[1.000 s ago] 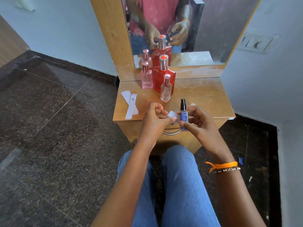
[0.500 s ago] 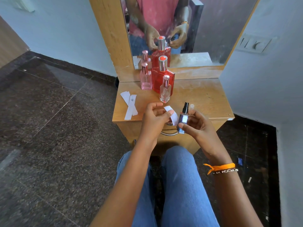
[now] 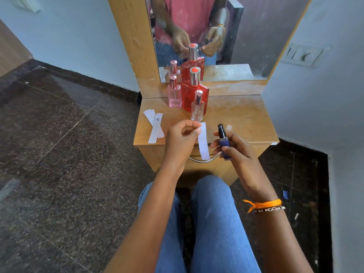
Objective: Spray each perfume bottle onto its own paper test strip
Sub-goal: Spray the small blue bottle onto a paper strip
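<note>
My left hand [image 3: 180,139] pinches the top of a white paper strip [image 3: 203,143], which hangs straight down in front of the table edge. Just right of it, my right hand [image 3: 235,148] grips a small blue spray bottle [image 3: 223,142] with a black nozzle, held upright and a few centimetres from the strip. On the wooden table [image 3: 246,119] stand a pink bottle [image 3: 174,94], a tall red bottle [image 3: 195,91] and a small clear bottle [image 3: 197,107]. Several more strips [image 3: 155,127] lie at the table's left front.
A small clear cap [image 3: 229,128] sits on the table behind the blue bottle. A mirror [image 3: 226,46] rises at the back and reflects the bottles and hands. A metal drawer handle [image 3: 202,160] curves below the table edge. Dark stone floor lies to the left; my knees sit below.
The strip was bunched between my fingers and now hangs full length from my left hand. My right hand has shifted the blue bottle slightly right, away from the strip.
</note>
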